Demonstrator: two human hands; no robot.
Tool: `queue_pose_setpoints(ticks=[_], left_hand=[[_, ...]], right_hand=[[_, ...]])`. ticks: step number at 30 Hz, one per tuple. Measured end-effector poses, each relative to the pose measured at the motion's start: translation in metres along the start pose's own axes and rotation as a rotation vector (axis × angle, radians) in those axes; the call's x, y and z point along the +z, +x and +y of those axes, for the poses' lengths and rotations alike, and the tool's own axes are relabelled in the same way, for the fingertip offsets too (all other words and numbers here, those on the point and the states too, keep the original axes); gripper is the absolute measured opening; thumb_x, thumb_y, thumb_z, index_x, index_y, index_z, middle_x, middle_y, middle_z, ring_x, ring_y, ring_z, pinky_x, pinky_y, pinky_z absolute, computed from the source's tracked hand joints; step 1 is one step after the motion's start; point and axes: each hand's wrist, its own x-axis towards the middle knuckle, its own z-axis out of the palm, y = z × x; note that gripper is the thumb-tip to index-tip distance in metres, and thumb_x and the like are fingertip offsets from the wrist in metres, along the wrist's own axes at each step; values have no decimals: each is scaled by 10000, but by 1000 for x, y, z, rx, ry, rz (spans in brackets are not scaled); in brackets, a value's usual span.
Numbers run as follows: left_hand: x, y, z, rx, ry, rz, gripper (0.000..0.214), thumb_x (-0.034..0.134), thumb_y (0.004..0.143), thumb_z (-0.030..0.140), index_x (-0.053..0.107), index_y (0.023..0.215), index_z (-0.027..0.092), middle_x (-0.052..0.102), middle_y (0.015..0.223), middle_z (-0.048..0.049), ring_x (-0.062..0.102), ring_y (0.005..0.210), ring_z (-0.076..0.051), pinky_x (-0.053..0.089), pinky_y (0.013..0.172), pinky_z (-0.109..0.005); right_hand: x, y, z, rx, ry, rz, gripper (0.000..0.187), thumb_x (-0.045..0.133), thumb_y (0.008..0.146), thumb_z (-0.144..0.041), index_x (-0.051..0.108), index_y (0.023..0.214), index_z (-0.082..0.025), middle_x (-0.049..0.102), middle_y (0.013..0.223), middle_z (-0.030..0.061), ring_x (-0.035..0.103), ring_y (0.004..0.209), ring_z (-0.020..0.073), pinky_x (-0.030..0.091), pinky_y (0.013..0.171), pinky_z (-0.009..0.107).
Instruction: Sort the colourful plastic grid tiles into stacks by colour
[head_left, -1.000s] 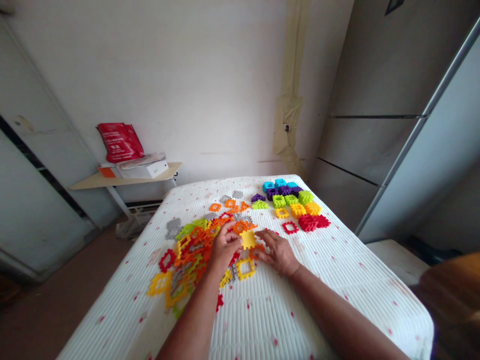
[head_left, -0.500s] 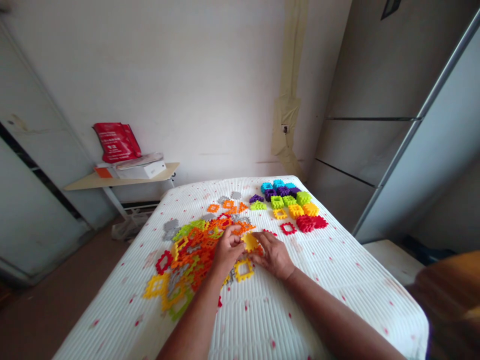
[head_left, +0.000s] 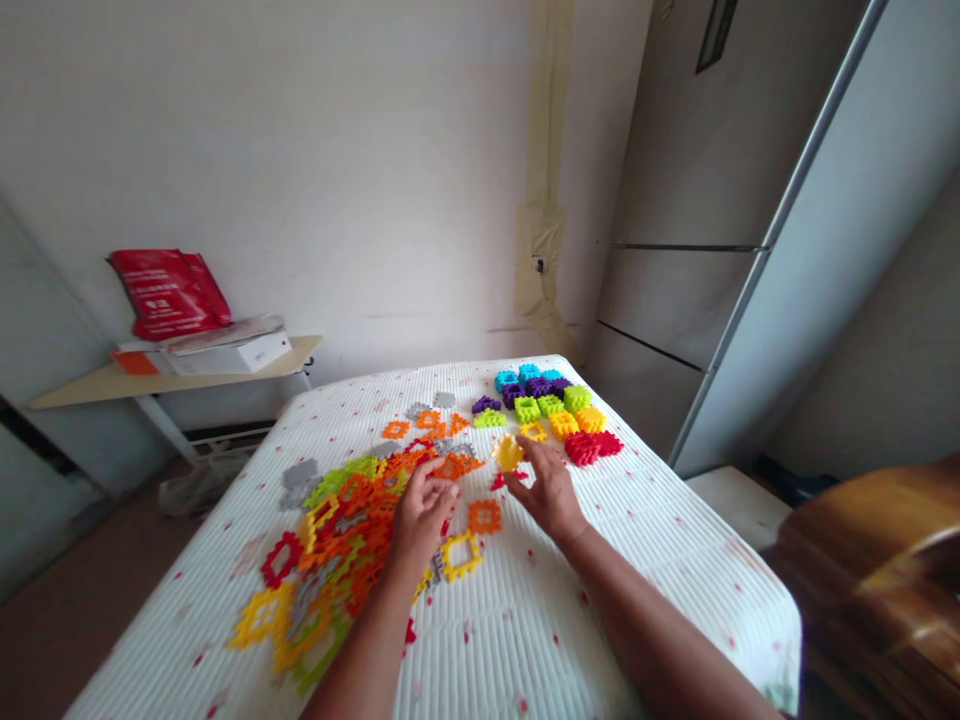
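My right hand (head_left: 551, 488) grips a solid yellow interlocking tile (head_left: 508, 453) with notched edges at its fingertips, held over the cover near a red piece (head_left: 507, 481). My left hand (head_left: 424, 508) hovers at the right side of a mixed heap of notched tiles (head_left: 367, 525); its fingers are loosely bent and apart, with nothing seen in them. Between the hands lies an orange tile (head_left: 484, 516). A yellow frame tile (head_left: 460, 555) rests just below it.
Sorted stacks stand at the back right: blue (head_left: 529, 373), purple (head_left: 537, 388), green (head_left: 577, 398), yellow (head_left: 564, 426) and red (head_left: 582, 448). Grey tiles (head_left: 300, 480) lie left of the heap. A white quilted cover (head_left: 622, 580) spreads beneath everything. A refrigerator (head_left: 675, 290) rises at right.
My right hand has carried the yellow tile away from my left hand, toward the sorted stacks. My left hand has let go of it. The view has turned slightly right.
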Motion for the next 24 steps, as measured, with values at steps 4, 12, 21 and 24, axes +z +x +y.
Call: queue_pose_setpoints(ticks=[4,12,21,24], left_hand=[[-3,3,-5,14,8,15,529,625,701,403,473,1161,190,617,788,1,644,670,-159,501,624,-273],[-5,5,-9,20,20,27,531,629,707,413,481,1168,195,626,809,-1,645,677,-156,518,657,-282],[-3,1,1,-7,39,45,521,638,688,410,506,1139,187,638,801,-8,644,690,-163,516,632,-270],[-4,2,-2,-7,54,27,524,624,703,415,491,1154,182,631,806,-11,644,687,-166,516,647,-284]], right_hand=[[-35,27,51,268,-272,43,416,581,746,-263,567,1144,-145,656,1007,115,608,883,247,467,805,387],[-76,66,126,599,-577,-328,384,586,766,-300,624,1129,-180,660,1059,99,615,943,225,442,742,263],[-68,79,138,689,-639,-500,359,581,776,-334,628,1111,-214,642,1083,108,590,1005,250,442,781,352],[-68,80,139,693,-651,-518,346,584,775,-328,634,1098,-215,645,1065,112,585,1015,256,434,805,381]])
